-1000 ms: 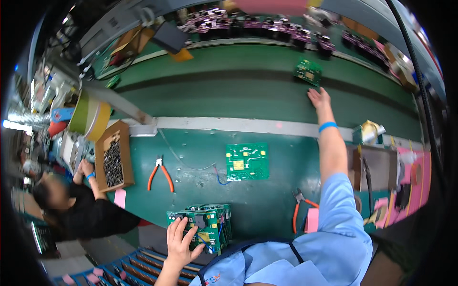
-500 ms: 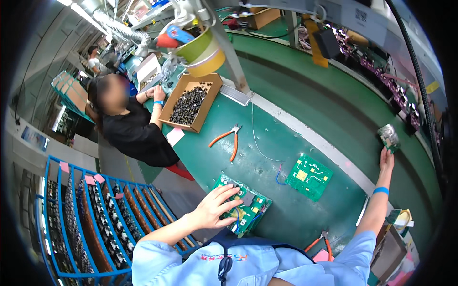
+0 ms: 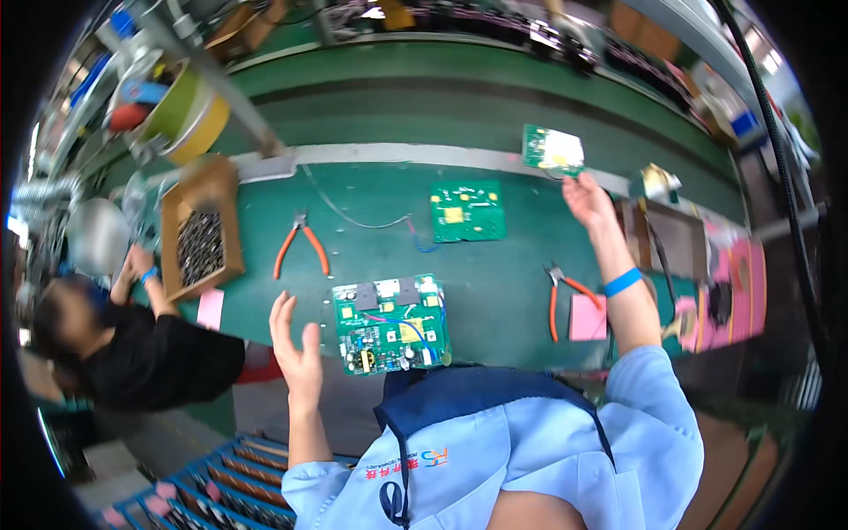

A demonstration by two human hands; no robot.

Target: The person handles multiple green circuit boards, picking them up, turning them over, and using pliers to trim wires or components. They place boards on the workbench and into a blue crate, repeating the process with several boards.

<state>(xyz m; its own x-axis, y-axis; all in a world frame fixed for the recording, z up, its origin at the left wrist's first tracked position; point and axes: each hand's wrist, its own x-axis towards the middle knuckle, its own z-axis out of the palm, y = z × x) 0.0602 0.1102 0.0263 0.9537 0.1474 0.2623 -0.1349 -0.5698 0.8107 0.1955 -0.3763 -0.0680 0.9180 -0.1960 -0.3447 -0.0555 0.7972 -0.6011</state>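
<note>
My right hand (image 3: 590, 203) is stretched out to the far right, its fingers pinching the near edge of a green circuit board (image 3: 554, 150) with a pale, shiny face. That board hangs over the light rail along the bench's far edge. My left hand (image 3: 300, 353) is open and empty, fingers spread, just left of a populated circuit board (image 3: 389, 325). This board carries dark blocks, yellow parts and blue wires, and lies at the bench's near edge. Another green circuit board (image 3: 468, 212) lies flat farther back, with a thin wire by its left side.
Orange-handled cutters (image 3: 301, 243) lie at the left, and a second pair (image 3: 565, 296) rests by a pink pad (image 3: 587, 318). A cardboard box (image 3: 231, 252) of small dark parts stands near a co-worker (image 3: 132, 344). Beyond the rail runs a green belt (image 3: 397, 106).
My view has turned to the right. My left hand has come off the populated board and moved to its left. The right hand still holds its board, now showing a brighter face.
</note>
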